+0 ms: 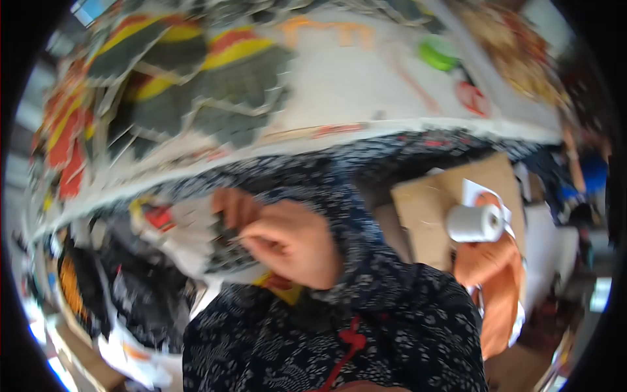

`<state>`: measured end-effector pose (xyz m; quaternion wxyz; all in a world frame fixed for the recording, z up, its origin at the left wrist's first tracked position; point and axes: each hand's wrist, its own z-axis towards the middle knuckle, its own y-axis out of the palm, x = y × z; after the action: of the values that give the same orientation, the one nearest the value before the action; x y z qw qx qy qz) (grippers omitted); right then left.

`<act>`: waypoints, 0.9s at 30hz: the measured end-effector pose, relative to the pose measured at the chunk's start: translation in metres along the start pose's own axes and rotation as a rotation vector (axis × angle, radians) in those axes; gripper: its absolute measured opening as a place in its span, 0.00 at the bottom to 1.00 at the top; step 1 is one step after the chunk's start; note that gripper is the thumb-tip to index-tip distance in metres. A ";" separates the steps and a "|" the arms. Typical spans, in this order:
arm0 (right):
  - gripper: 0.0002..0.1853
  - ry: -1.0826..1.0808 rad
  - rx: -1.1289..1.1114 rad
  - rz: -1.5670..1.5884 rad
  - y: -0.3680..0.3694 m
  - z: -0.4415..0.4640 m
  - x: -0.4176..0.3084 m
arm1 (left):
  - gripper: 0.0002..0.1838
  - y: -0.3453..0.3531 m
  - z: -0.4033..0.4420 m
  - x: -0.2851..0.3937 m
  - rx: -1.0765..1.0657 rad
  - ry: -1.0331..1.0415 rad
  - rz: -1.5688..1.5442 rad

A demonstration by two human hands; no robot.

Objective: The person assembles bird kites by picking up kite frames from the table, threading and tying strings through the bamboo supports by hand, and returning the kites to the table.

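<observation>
My right hand (294, 242) is closed in a pinch in front of my chest, its dark patterned sleeve (366, 225) reaching in from the right. Just beyond it are the curled fingers of my left hand (234, 208); the rest of that hand is hidden. Between and below the hands hangs a fabric piece (228, 251) with dark green showing, and both hands seem to grip it. Pale cloth with a red and yellow patch (159, 219) spreads to the left. Another yellow and red bit (281, 287) shows below my right hand. Motion blur hides finer details.
A white table (339, 81) crosses ahead, bearing several green, yellow and red cut pieces (238, 88), a bright green object (437, 53) and a red round item (471, 98). To my right, a white thread cone (475, 223) stands by cardboard (424, 202) and orange cloth (499, 281). Black bags (140, 294) lie left.
</observation>
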<state>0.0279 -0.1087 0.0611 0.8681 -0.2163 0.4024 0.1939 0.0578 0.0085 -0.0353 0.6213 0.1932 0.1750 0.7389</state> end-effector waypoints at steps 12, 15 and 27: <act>0.04 0.088 0.061 0.047 0.001 -0.017 -0.001 | 0.10 -0.010 0.033 -0.020 -0.118 -0.111 -0.212; 0.04 0.122 0.032 0.053 -0.004 -0.017 -0.004 | 0.09 -0.013 0.035 -0.006 -0.132 -0.128 -0.182; 0.04 0.134 0.038 0.150 -0.003 -0.022 -0.003 | 0.09 -0.010 0.018 0.069 -0.114 -0.201 0.043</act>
<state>0.0141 -0.1231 0.0512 0.8263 -0.1814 0.4781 0.2359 0.0650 0.0783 -0.0202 0.6298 0.2345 0.0654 0.7376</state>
